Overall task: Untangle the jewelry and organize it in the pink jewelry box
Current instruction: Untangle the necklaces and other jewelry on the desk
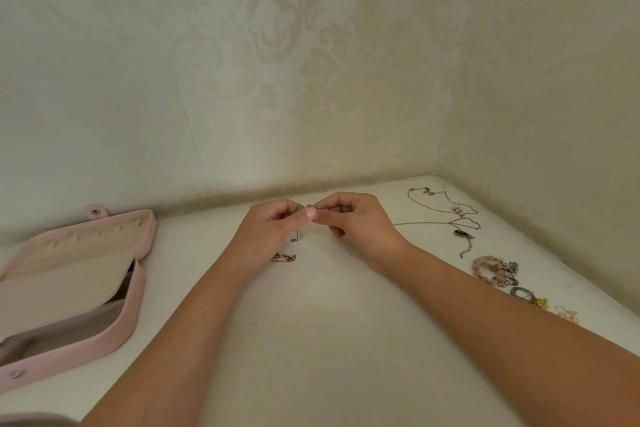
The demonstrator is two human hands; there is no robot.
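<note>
Left hand (273, 224) and right hand (362, 218) meet above the surface (329, 322). Each grip is pinched closed on one thin chain (320, 208). The chain's loose end trails down to the surface. Pink box (86, 352) lies open, well left. Necklaces (446, 215) and bead bracelet (491, 270) lie right.

The box (138, 284) at the worktop's (329, 322) left edge is pale pink, lined cream. The worktop is off-white. The wall (346, 45) bears a cream damask pattern. Near the right edge lie gold chains (446, 208), pink beads (491, 270) and a grey ring (523, 295).
</note>
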